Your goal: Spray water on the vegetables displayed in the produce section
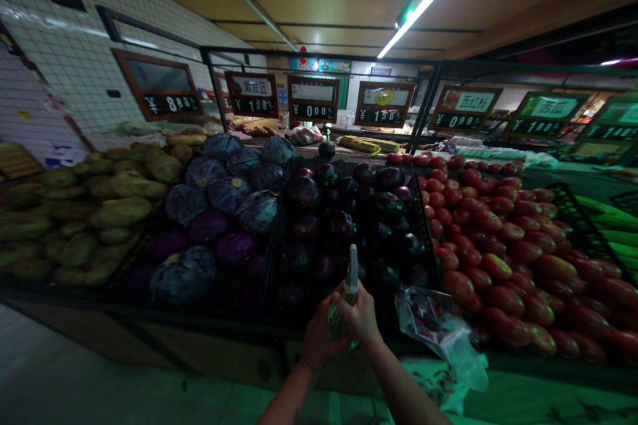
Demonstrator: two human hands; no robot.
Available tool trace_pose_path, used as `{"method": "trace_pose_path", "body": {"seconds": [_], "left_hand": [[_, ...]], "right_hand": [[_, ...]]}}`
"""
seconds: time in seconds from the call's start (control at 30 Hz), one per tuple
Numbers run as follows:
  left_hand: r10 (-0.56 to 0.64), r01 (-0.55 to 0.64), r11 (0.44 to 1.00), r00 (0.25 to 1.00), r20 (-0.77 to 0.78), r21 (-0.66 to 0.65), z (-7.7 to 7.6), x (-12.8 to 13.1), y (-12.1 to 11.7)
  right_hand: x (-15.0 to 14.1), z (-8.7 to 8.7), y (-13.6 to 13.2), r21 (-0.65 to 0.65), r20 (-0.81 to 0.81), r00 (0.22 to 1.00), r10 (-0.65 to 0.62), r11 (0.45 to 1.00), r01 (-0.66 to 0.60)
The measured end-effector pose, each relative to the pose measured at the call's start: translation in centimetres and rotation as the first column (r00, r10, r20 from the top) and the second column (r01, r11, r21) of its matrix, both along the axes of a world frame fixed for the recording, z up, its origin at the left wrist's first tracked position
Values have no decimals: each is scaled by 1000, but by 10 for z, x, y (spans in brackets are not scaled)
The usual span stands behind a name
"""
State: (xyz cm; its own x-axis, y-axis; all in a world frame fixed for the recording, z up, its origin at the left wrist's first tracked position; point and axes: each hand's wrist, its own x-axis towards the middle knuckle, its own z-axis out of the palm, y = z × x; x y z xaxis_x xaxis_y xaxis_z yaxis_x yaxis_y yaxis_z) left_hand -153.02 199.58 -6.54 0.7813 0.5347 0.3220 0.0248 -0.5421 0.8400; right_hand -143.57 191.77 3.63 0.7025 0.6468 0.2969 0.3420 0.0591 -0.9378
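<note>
Low in the head view, a spray bottle (353, 271) with a pale top and a clear, greenish body is held upright between both hands. My left hand (318, 337) wraps the bottle's body from the left. From the right, my right hand (365, 320) closes around the neck and upper body. Just beyond the hands lie dark purple eggplants (343, 224) in a black crate. A clear plastic bag (431, 319) with something dark red in it rests by the crate's front right corner, to the right of my right hand.
Red cabbages (229, 192) and potatoes (124, 189) fill the left side. Tomatoes (513, 259) are heaped on the right, with green vegetables (605, 216) past them. Price signs (314, 99) hang from a dark metal frame behind. The stand's front edge (209, 325) runs below.
</note>
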Motion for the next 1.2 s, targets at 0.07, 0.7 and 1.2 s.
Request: {"method": "trace_pose_path", "body": {"seconds": [0.07, 0.7, 1.2], "left_hand": [[1, -1, 1000, 1000, 7, -1, 1, 0, -1], [-5, 5, 1000, 1000, -7, 7, -1, 0, 0], [-5, 5, 1000, 1000, 1, 22, 0, -1, 0]], "right_hand": [[0, 0, 0, -3, -1, 1000, -3, 1000, 3], [0, 0, 0, -4, -1, 1000, 8, 1000, -8], [-1, 1, -1, -1, -6, 1000, 9, 1000, -9]]}}
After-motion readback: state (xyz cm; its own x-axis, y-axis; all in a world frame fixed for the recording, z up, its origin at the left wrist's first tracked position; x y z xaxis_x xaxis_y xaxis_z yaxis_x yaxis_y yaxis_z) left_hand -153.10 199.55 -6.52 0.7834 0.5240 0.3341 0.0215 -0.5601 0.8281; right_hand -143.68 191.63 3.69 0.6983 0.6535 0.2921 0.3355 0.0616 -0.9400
